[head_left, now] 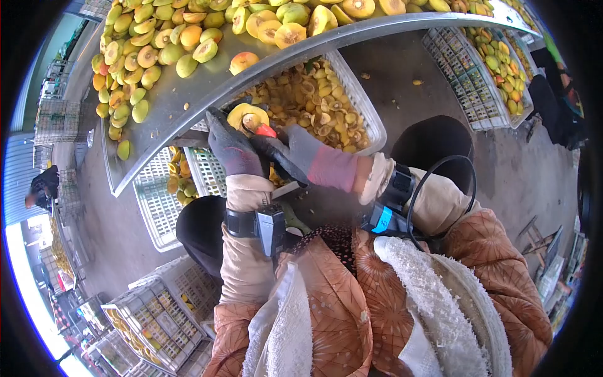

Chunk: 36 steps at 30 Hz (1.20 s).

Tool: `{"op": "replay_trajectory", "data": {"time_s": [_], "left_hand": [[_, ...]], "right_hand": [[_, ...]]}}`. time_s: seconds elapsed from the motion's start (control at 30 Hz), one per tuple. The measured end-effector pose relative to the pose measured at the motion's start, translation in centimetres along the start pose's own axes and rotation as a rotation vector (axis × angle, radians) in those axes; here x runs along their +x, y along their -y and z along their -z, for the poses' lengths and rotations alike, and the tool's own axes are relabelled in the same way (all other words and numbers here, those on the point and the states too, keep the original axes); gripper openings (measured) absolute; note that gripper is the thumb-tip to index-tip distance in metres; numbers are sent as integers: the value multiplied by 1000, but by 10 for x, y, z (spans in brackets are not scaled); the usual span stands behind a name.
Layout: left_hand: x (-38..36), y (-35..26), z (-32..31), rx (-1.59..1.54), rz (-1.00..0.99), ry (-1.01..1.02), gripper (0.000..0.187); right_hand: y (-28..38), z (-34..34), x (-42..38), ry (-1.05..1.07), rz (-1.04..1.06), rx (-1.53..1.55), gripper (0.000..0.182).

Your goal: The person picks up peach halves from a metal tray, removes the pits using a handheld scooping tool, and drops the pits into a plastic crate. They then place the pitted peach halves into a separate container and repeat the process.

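My left hand (232, 146), in a grey and pink glove, is closed around a halved yellow fruit (247, 118) with its cut face up. Against the fruit, my right hand (304, 154), gloved too, grips a tool whose red part (266, 131) shows at the cut face; the rest of the tool is hidden by the fingers. Both hands are just below the metal table's rim (207, 100). Beyond them is a white crate (361, 107) of yellow peels and fruit pieces.
Many halved fruits (147, 56) lie on the metal table. Below left stands a white crate (154, 207) beside another with fruit pieces. A fruit-filled crate (465, 81) is at the upper right, stacked crates (163, 320) at the lower left. A person (43, 188) is far left.
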<state>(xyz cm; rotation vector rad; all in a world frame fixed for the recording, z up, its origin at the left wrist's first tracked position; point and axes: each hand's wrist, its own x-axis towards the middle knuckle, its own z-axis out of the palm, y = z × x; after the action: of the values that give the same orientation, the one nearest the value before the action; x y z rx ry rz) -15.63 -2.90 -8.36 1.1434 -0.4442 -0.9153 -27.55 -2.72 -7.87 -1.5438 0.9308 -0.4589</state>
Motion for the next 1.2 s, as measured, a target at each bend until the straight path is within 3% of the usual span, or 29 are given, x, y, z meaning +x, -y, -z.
{"op": "replay_trajectory", "data": {"time_s": [0.03,0.1,0.13,0.17,0.2,0.23,0.27,0.3,0.33,0.37,0.43,0.47,0.5,0.57,0.63,0.7,0.73,0.77,0.8,0.83,0.9,0.93,0.97,1.0,1.03,1.07,1.1,1.13,1.2], "left_hand": [[-2,-1,-4,43,-27,-53,44],[-9,0,-6,209,-109,-50,45],[-10,-1,-6,375,-253,17,45],[-13,-3,-5,542,-394,80,46],[-16,-6,-10,362,-251,36,46],[-15,-12,-8,358,-256,32,46],[-16,-18,-2,246,-128,119,42],[-15,-23,5,133,-4,206,39],[-6,-17,17,236,-65,240,43],[1,-13,26,239,-64,236,43],[10,-8,36,799,-659,329,48],[-1,-26,17,182,-23,315,50],[-4,-22,13,180,-29,315,50],[-5,-10,13,374,-302,135,52],[7,5,25,401,-304,105,53],[17,12,36,525,-518,111,53],[10,4,39,625,-522,202,47],[5,1,35,627,-530,212,47],[2,1,29,532,-411,45,44],[-1,-1,26,437,-290,-116,40],[0,-12,36,730,-465,164,36],[2,-16,34,160,-182,370,42],[4,-20,29,-406,125,548,52],[9,-12,34,-454,69,538,50],[17,-3,34,-661,75,713,49],[14,-9,22,-639,42,845,49],[9,-16,11,-621,6,971,50],[8,-16,13,-618,2,968,50],[8,-17,20,-444,3,696,49]], "right_hand": [[1,1,-2,0,-7,4,38],[19,9,-7,54,-295,295,37],[7,8,-4,156,-102,139,41],[-2,4,-5,158,-106,140,41],[-9,1,-4,113,-174,312,41],[-16,-1,-2,69,-236,481,41],[-29,-7,0,74,-237,475,41],[-39,-13,1,72,-115,613,39],[-50,-19,2,70,10,755,37],[-37,-5,-1,73,8,758,37],[2,37,-5,717,-23,794,32],[-61,-13,9,164,184,409,28],[-52,-13,8,166,190,406,28],[-20,-4,0,175,11,479,26],[-3,10,-9,305,14,403,28],[18,4,-21,224,-198,834,31],[22,4,-18,227,-191,837,31],[26,5,-14,261,-243,452,38],[29,8,-10,276,-287,68,47],[19,0,-9,258,-278,78,47],[9,-19,-7,237,116,628,51],[11,-1,-9,391,80,445,53],[15,-2,-7,379,101,454,53],[20,-9,-10,249,180,406,53],[22,-17,-14,121,252,360,54],[22,-22,-16,292,107,628,51],[22,-22,-17,297,107,635,51],[25,-19,-18,237,90,505,51],[25,-16,-18,181,79,362,51]]}}
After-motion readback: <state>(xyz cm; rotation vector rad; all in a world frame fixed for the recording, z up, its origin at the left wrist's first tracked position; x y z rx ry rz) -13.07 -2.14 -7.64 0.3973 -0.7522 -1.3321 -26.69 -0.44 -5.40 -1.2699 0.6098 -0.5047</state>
